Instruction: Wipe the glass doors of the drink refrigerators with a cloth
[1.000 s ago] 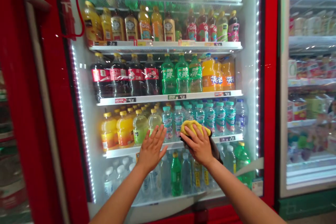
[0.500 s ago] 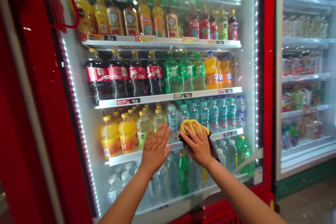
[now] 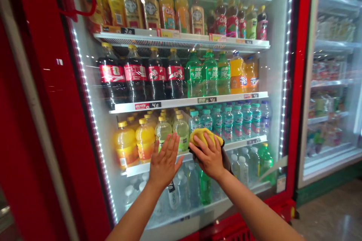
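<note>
My left hand [image 3: 164, 160] lies flat with its fingers stretched upward, apparently against the glass door [image 3: 113, 196] of a red drinks fridge. It holds nothing. To its right, my right hand [image 3: 208, 154] presses a yellow cloth [image 3: 202, 134] with a dark underside to the same glass, fingers spread over it. The cloth's dark part hangs below and to the right of that hand. Behind the glass, rows of bottles stand on white shelves, among them yellow juice bottles [image 3: 145, 139] and teal-capped bottles [image 3: 227, 123] near hand height.
The fridge's red frame [image 3: 299, 83] runs down the right side, with a second lit fridge [image 3: 333, 120] beyond it. On the left is a wide red panel [image 3: 48, 120]. A red looped cord [image 3: 92, 0] shows at upper left. Grey floor [image 3: 333, 211] lies at lower right.
The view has shifted, so the shelves sit further right and slightly higher in the picture. Against the bottles, both hands and the cloth have moved left across the glass.
</note>
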Demonstrator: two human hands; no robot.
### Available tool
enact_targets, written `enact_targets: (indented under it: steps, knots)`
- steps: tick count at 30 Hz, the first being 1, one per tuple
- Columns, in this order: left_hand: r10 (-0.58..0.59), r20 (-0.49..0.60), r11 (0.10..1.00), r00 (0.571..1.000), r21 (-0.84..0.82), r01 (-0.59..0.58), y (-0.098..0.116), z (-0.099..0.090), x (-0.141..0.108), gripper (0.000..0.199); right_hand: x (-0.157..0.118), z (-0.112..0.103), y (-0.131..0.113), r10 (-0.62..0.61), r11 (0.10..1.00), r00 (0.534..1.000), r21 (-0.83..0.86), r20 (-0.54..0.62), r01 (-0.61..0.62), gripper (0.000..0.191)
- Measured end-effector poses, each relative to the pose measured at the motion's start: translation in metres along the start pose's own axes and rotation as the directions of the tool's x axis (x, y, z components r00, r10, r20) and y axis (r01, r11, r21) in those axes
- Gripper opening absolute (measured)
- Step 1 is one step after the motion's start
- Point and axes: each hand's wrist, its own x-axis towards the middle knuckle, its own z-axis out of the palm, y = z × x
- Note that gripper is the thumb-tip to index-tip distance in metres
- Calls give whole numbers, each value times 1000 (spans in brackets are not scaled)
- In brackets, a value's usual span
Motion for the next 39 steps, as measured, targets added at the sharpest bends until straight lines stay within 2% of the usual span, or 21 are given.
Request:
enact_targets:
  steps: [2,4,7,9,11,13,16,18,20,22,24,26,28,29,31,33,34,36,39]
  knots:
    - [14,10,1000,1000,2,-14,-5,-2,-8,79,-25,-9,8,-72,997,995,27,63,70,53]
    - [22,19,1000,1000,-4,-22,-11,-5,-16,78,-29,-15,22,-27,1000,996,14,89,26,55]
    - [9,28,1000,1000,-23,-9,-22,-11,-25,78,7,-11,30,176,984,984,-41,4,-176,62]
    - [-12,33,999,999,-32,13,-30,-14,-30,79,43,0,17,292,952,952,-69,-92,-298,65]
    - [-19,36,999,999,-36,21,-37,-16,-34,80,68,11,-9,310,945,944,-75,-108,-319,66]
    - [-12,39,999,999,-40,14,-42,-18,-38,81,70,17,-37,246,966,967,-67,-58,-250,63]
    - [-5,52,999,999,-40,7,-50,-21,-48,83,37,11,-58,18,1000,997,1,79,-18,56]
    - [-9,66,999,998,-37,12,-56,-25,-55,82,13,2,-49,-113,993,981,49,155,107,55]
    - [-12,69,999,998,-34,14,-62,-28,-61,83,7,-3,-30,-64,998,987,25,145,61,60]
    - [-13,67,999,998,-31,15,-69,-32,-65,85,26,-1,-18,87,996,994,-25,61,-86,67]
    - [-20,72,1000,997,-22,22,-75,-34,-66,87,63,8,-23,211,976,977,-38,-34,-212,72]
    - [-35,81,999,996,-9,36,-81,-37,-65,87,97,19,-46,245,969,967,-13,-74,-247,72]
    - [-52,88,999,995,6,52,-85,-41,-64,86,112,26,-77,197,980,980,15,-42,-196,67]
    - [-61,90,998,994,14,60,-87,-43,-64,86,109,27,-90,147,989,989,30,-14,-147,64]
    - [-66,95,998,993,25,64,-92,-47,-68,87,85,23,-104,6,998,999,67,45,-9,57]
    - [-61,101,998,993,38,58,-97,-53,-74,87,51,14,-98,-149,984,984,110,93,138,52]
    - [-57,105,998,993,45,52,-100,-55,-78,87,36,9,-89,-187,978,975,121,123,173,52]
    - [-53,115,997,992,62,46,-106,-60,-86,85,22,2,-69,-144,986,978,105,148,129,55]
    - [-71,134,995,988,83,61,-113,-66,-95,82,45,7,-59,80,996,995,38,60,-83,64]
